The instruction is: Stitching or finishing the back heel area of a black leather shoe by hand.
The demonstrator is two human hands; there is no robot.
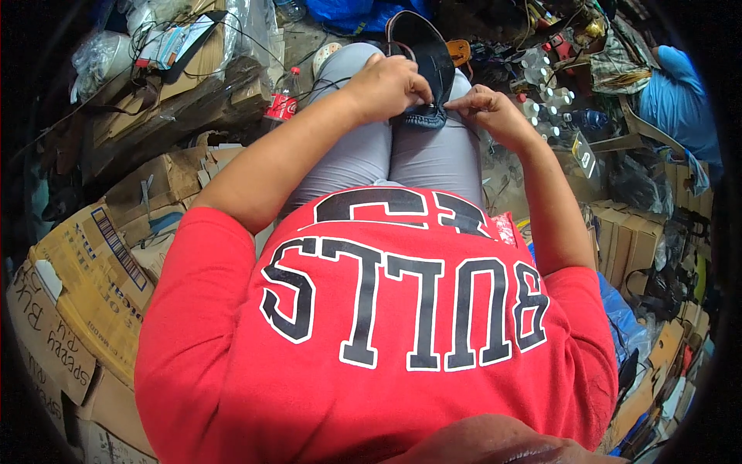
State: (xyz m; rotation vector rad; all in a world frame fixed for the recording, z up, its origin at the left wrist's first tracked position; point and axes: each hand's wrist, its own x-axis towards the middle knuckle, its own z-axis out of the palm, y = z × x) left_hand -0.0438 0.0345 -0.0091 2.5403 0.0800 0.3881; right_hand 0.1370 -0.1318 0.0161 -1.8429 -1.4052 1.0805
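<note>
A dark shoe (440, 69) with a bluish, denim-like end lies across my grey-trousered thighs, its open side facing up. From the left, my left hand (390, 83) reaches over it, fingers closed in a pinch at the shoe's near part. What sits between those fingertips is too small to make out. My right hand (488, 110) is at the shoe's right edge, with thumb and forefinger closed on the rim near the bluish end. Thin dark cord (328, 83) trails over my left thigh beside the left wrist.
A cola bottle (281, 99) with a red cap stands left of my legs. Several clear bottles (541, 93) cluster at the right. Flattened cardboard (85, 278) covers the lower left. A person in blue (676, 104) is at the far right. Blue plastic (355, 15) lies ahead.
</note>
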